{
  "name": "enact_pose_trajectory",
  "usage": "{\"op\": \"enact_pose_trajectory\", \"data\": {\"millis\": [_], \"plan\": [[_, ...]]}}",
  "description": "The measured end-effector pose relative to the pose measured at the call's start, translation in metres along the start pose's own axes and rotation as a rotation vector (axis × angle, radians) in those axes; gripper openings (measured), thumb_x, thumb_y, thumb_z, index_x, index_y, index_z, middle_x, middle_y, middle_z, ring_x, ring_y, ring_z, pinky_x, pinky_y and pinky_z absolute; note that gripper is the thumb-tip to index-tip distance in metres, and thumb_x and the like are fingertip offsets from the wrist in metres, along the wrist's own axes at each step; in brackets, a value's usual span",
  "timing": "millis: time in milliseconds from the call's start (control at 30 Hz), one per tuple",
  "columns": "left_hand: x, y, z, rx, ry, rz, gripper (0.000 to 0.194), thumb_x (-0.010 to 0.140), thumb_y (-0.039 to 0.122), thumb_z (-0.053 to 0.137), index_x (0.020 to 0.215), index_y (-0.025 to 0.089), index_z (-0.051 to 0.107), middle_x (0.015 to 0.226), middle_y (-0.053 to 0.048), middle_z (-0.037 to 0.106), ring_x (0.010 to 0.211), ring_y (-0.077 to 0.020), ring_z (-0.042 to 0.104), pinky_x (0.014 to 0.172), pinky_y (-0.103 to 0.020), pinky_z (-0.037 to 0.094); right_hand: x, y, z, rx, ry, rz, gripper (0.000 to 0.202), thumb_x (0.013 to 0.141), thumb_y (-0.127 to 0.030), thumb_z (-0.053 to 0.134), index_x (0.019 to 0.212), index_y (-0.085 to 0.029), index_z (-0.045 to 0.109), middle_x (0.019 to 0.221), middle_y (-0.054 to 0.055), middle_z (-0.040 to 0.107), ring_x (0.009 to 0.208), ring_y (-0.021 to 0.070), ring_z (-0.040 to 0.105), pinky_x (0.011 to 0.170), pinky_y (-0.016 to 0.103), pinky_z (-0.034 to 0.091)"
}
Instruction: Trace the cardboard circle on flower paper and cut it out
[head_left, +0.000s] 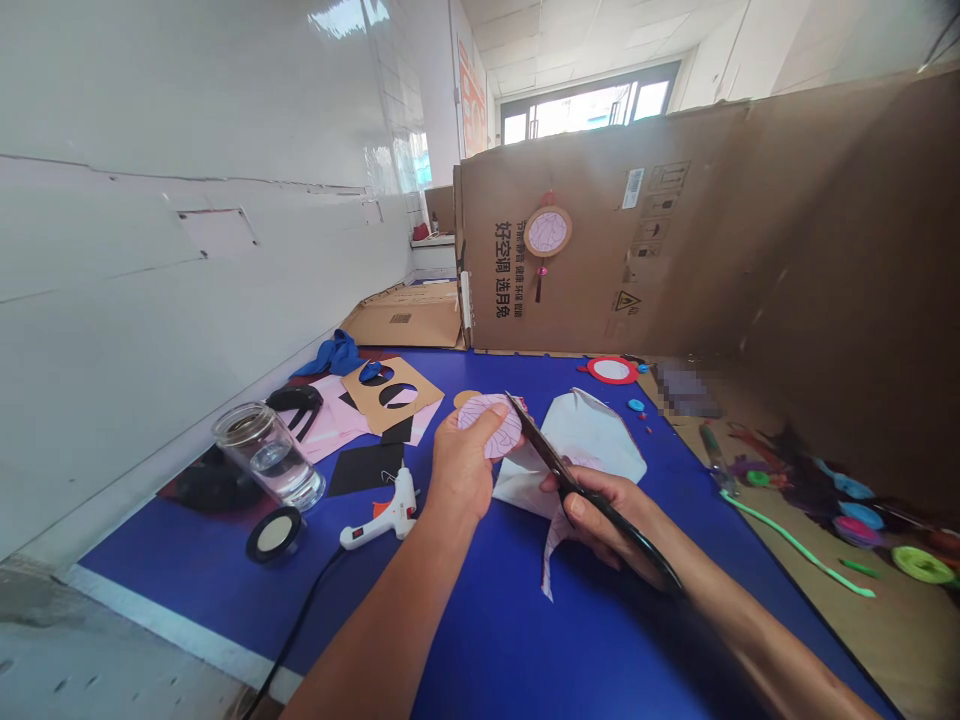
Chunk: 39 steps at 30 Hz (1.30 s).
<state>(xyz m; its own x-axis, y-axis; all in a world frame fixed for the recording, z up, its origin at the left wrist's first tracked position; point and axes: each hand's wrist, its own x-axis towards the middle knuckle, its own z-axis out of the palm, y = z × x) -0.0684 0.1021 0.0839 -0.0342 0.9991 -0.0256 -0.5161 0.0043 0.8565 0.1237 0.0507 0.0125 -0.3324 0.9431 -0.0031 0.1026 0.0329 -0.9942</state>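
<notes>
My left hand (466, 462) pinches a round piece of purple-patterned fabric (495, 428) over the middle of the blue table (480, 640). My right hand (604, 515) is closed round the black handles of the scissors (555, 460), whose blade tips touch or nearly touch the disc's upper right edge. A curled strip of the same fabric (551, 560) hangs below the right hand. Behind the scissors lies a crumpled white cloth (596, 435). A small tan disc (466, 399) shows just behind the left hand.
Left of my hands are a white glue gun (386, 515), black paper (364, 470), cardboard with round holes (382, 400) and a glass jar (281, 465). A red-rimmed disc (613, 370) lies at the back. Craft bits line the right side, and a cardboard wall (585, 290) stands behind.
</notes>
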Motion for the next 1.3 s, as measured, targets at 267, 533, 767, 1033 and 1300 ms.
{"op": "enact_pose_trajectory", "data": {"millis": [267, 533, 767, 1033, 1300], "plan": [[0.003, -0.001, -0.002, -0.009, -0.012, -0.013, 0.045, 0.063, 0.034, 0.097, 0.098, 0.013, 0.079, 0.097, -0.012, 0.084, 0.086, -0.0268, 0.08, 0.071, -0.034, 0.063, 0.001, 0.001, 0.0, 0.001, 0.008, 0.033, 0.08, 0.088, -0.089, 0.069, 0.122, -0.017, 0.068, 0.057, -0.011, 0.042, 0.041, 0.0073, 0.031, 0.039, 0.02, 0.027], [0.004, -0.001, -0.003, -0.01, -0.016, -0.011, 0.045, 0.063, 0.034, 0.097, 0.099, 0.013, 0.079, 0.097, -0.013, 0.083, 0.085, -0.0262, 0.08, 0.071, -0.033, 0.063, 0.0, -0.009, 0.001, -0.012, 0.005, 0.028, 0.083, 0.087, -0.092, 0.067, 0.121, -0.017, 0.068, 0.056, -0.011, 0.041, 0.042, 0.0078, 0.03, 0.039, 0.021, 0.024], [0.003, 0.002, -0.002, -0.007, -0.013, -0.02, 0.043, 0.062, 0.033, 0.097, 0.095, 0.014, 0.079, 0.095, -0.012, 0.084, 0.083, -0.0255, 0.08, 0.069, -0.032, 0.063, 0.0, -0.007, 0.001, -0.012, -0.011, 0.021, 0.084, 0.086, -0.093, 0.066, 0.12, -0.016, 0.066, 0.058, -0.011, 0.041, 0.042, 0.0077, 0.029, 0.039, 0.022, 0.024], [0.003, 0.002, 0.0, -0.011, 0.028, -0.015, 0.044, 0.058, 0.03, 0.096, 0.095, 0.014, 0.079, 0.093, -0.011, 0.083, 0.079, -0.0224, 0.077, 0.065, -0.031, 0.062, -0.004, -0.008, -0.001, 0.0, -0.055, -0.048, 0.079, 0.096, -0.087, 0.06, 0.126, -0.014, 0.067, 0.069, -0.004, 0.053, 0.049, 0.0099, 0.041, 0.044, 0.022, 0.036], [0.0, 0.004, 0.002, 0.002, 0.036, -0.032, 0.043, 0.06, 0.031, 0.096, 0.096, 0.013, 0.08, 0.094, -0.011, 0.083, 0.082, -0.0236, 0.078, 0.068, -0.032, 0.063, -0.004, -0.013, -0.001, -0.001, -0.082, -0.057, 0.081, 0.095, -0.089, 0.059, 0.125, -0.014, 0.065, 0.064, -0.007, 0.048, 0.049, 0.01, 0.039, 0.045, 0.022, 0.034]]}}
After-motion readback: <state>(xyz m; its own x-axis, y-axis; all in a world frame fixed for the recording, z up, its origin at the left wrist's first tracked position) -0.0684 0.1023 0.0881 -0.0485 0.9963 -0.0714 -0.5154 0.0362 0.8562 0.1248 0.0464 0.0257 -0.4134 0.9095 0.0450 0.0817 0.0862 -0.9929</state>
